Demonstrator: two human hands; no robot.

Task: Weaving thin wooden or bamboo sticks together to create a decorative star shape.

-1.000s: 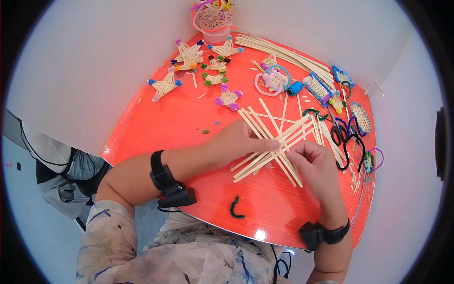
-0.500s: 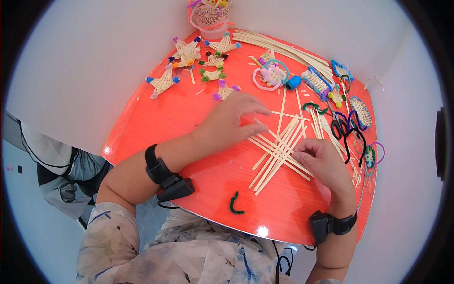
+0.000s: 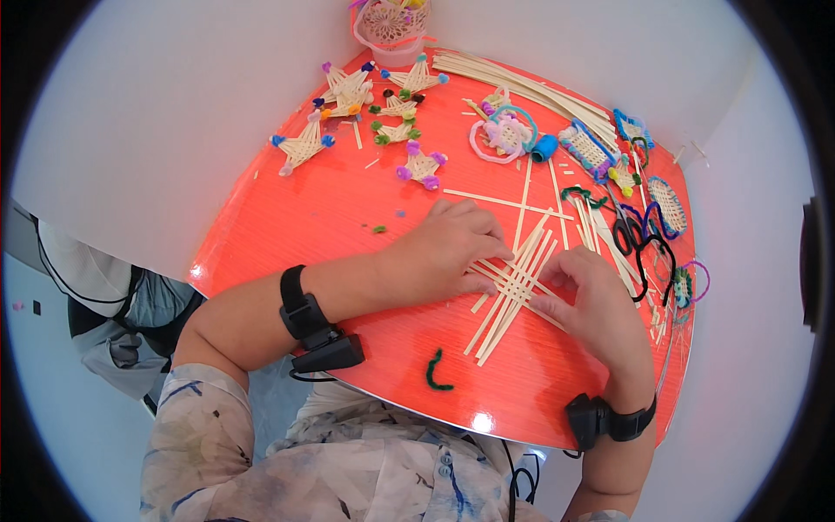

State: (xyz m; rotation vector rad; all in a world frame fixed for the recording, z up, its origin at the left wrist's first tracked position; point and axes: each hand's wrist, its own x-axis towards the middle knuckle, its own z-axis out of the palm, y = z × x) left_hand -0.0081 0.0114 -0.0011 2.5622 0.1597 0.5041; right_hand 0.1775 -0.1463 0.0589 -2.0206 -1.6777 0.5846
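A woven cross of pale flat strips (image 3: pixel 492 329) lies on the red table, one bundle crossing another over and under. At its left side is my left hand (image 3: pixel 452 250), thumb and forefinger apart on either side of the crosswise strips' ends. My right hand (image 3: pixel 596 304) is at the opposite ends, its thumb spread from the bent fingers, with strips running between them. Both hands appear to touch the strips; how firmly, I cannot tell. A loose strip (image 3: pixel 474 197) lies beyond them, crossing other strips. Nearer me is a short dark green fuzzy stem (image 3: pixel 431 372).
Several woven stars (image 3: pixel 302 149) with coloured tips lie far left, below a pink basket (image 3: pixel 393 54). Long strips (image 3: pixel 531 85) line the back edge. On the right are black-handled scissors (image 3: pixel 624 233), a blue yarn spool (image 3: pixel 544 149), and small woven pieces (image 3: pixel 665 207).
My left hand has come down and right onto the strip ends, uncovering a purple-tipped star. My right thumb and fingers have parted from a pinch. The view has shifted slightly.
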